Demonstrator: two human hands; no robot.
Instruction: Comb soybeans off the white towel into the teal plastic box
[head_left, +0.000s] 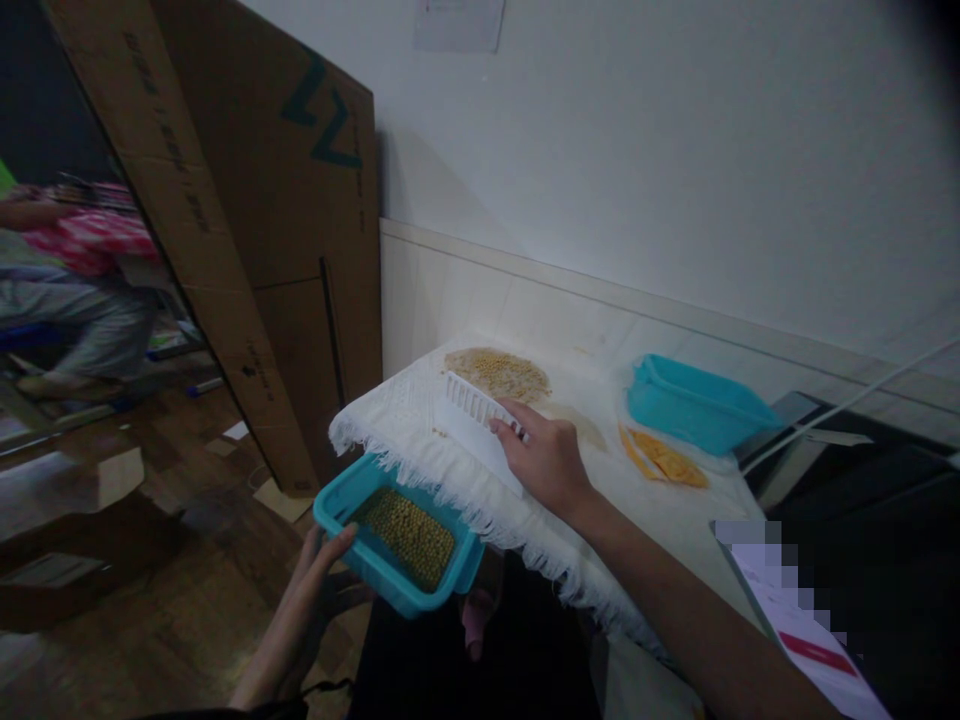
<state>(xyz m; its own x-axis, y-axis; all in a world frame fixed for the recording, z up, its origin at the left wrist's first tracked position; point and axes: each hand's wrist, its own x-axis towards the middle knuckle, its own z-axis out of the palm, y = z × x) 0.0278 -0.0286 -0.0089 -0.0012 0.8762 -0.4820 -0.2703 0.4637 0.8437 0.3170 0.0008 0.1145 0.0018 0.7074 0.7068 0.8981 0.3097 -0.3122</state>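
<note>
My left hand [319, 560] grips the near left side of a teal plastic container [405, 597], thumb over its rim. Greenish-yellow beans [412, 535] lie inside it. The container is held just below the fringed edge of a white cloth [420, 400] on the table. My right hand [547, 455] is closed on a white slotted plastic tool [472, 405], resembling a comb or small brush, low over the cloth. Just beyond the tool lies a pile of yellowish beans and finer grain [499, 373]. A few loose beans [440, 433] sit near the cloth's edge.
At the table's right are another teal container [694, 405] and a crumpled orange-yellow cloth or wrapper [664, 460]. A white cable [847, 400] crosses the far right. A tall cardboard box [277, 220] stands left of the table. A seated person [82, 270] is farther left.
</note>
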